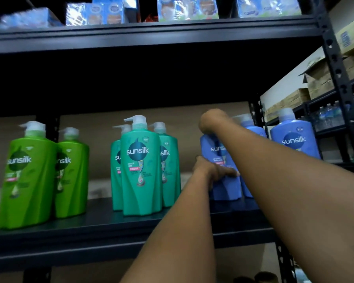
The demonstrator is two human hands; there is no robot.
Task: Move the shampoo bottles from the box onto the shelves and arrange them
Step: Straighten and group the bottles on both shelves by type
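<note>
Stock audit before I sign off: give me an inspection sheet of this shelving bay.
Surface: dark metal shelf carrying the bottles.
Job's things: two green bottles at left, three teal bottles in the middle, blue bottles at right; the handled blue bottle stands on the shelf.
Clutter: wrapped blue packs on the upper shelf.
Hands: left hand grips the blue bottle's body; right hand covers its top.
Cables: nothing seen.
Surroundings: cardboard boxes and water bottles on neighbouring racks.

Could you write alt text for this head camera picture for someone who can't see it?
Both hands hold a blue shampoo bottle on a dark shelf: left hand low, right hand at its top. Teal bottles and green bottles stand leftward.
</note>
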